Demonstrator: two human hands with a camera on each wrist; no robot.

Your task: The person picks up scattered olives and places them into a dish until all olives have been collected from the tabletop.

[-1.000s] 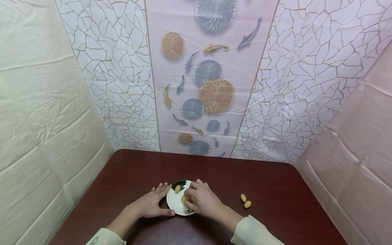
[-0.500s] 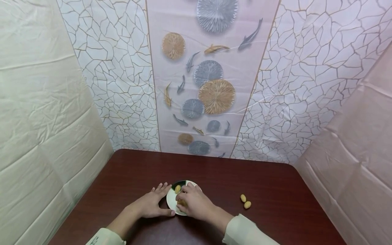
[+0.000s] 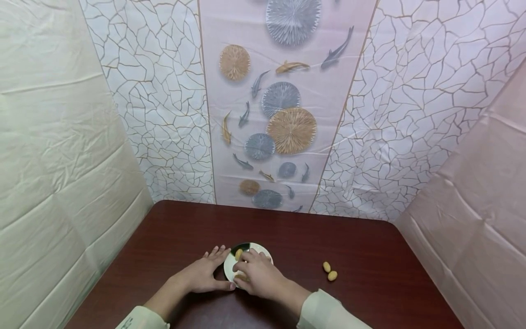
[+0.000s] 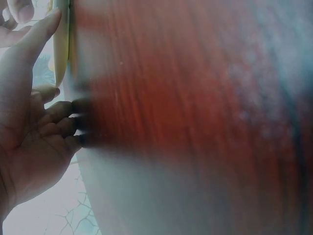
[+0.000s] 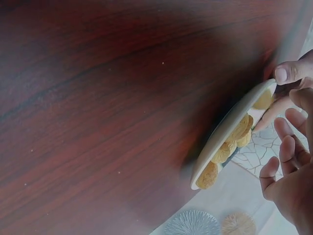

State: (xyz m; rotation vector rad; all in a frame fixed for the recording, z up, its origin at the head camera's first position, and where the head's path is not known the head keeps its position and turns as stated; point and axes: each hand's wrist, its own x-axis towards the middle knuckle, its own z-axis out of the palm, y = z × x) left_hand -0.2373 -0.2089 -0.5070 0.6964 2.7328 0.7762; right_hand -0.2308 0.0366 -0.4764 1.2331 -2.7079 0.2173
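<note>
A small white plate (image 3: 228, 268) with a dark green patch sits on the table, bearing several small yellow-brown oval pieces (image 5: 238, 128) with a rough surface; their kind does not show. One piece (image 3: 239, 253) lies by the green patch. My left hand (image 3: 201, 275) lies with fingers spread at the plate's left side, its thumb (image 5: 288, 73) touching the near rim. Above the plate is my right hand (image 3: 260, 278), fingers loosely bent and apart. In the right wrist view its fingers (image 5: 287, 147) hold nothing, and the pieces rest on the plate below them.
Two more yellow ovals, one (image 3: 326, 266) just behind the other (image 3: 332, 276), lie on the dark red-brown table (image 3: 185, 228) to the right of my right arm. A patterned cloth (image 3: 263, 151) hangs behind the table, with plain cloth at both sides.
My right hand has moved left across the plate, and its fingers have loosened from the pieces there. The left hand stays at the rim.
</note>
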